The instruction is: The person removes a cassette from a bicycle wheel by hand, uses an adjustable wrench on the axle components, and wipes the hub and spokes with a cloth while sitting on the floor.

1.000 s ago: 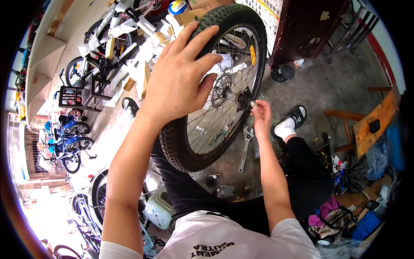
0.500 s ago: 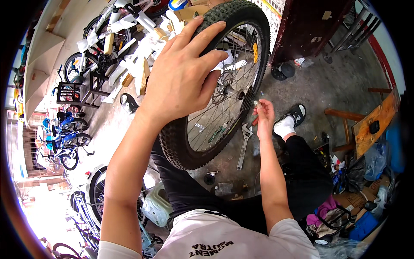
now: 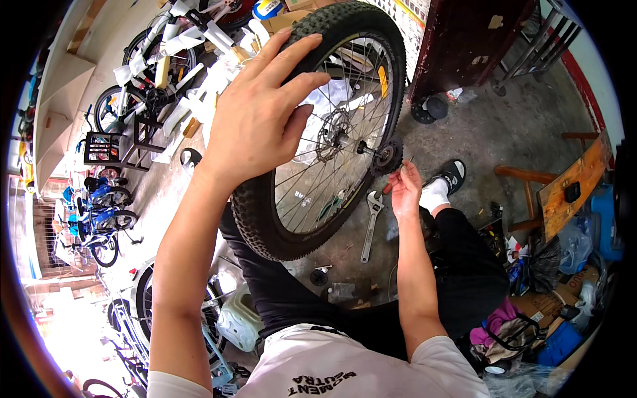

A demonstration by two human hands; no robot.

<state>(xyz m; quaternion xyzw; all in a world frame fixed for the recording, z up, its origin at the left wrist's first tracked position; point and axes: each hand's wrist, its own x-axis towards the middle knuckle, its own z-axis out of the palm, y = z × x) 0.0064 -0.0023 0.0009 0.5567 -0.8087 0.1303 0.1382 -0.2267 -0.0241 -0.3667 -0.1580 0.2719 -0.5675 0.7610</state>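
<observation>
1. A concrete workshop floor (image 3: 491, 132) is seen, with parked bicycles (image 3: 152, 73) left of the wheel.
2. The bicycle wheel (image 3: 325, 132) is held upright above the lap; its knobby tyre is steadied under the left hand (image 3: 255, 123), fingers spread wide.
3. The right hand (image 3: 405, 192) is pinched narrowly on a small tool at the sprocket (image 3: 387, 157), right of the hub.
4. A wrench (image 3: 369, 222) lies on the floor below the wheel.

I'm over a grey concrete floor (image 3: 491, 132), stained and dusty. At upper right stands a dark red-brown cabinet (image 3: 464, 40), with a metal rack (image 3: 544, 40) beside it. A wooden bench (image 3: 570, 186) runs along the right edge, above bags and clutter at lower right. Bicycles (image 3: 133, 86) crowd the upper left, small blue ones (image 3: 99, 212) at the left. Harsh daylight washes out the lower left.
</observation>
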